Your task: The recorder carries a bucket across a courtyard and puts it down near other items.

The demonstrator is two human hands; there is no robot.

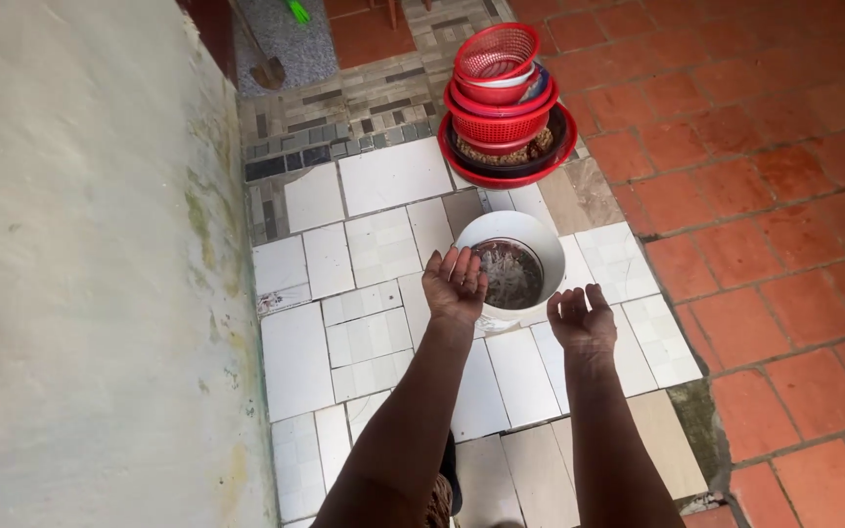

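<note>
A white bucket (540, 242) stands on the white floor tiles, with dark, wet contents inside. My left hand (455, 285) hovers over the bucket's left rim, palm up, fingers loosely spread and holding nothing. My right hand (581, 318) is just off the bucket's near right side, also palm up with fingers curled apart and nothing in it. Both forearms reach forward from the bottom of the view.
Beyond the bucket stands a stack of red plastic baskets and basins (503, 108) on grey mosaic tile. A pale stained wall (90, 284) runs along the left. Terracotta floor tiles (775, 196) lie to the right. A broom head (268, 70) rests at the far back.
</note>
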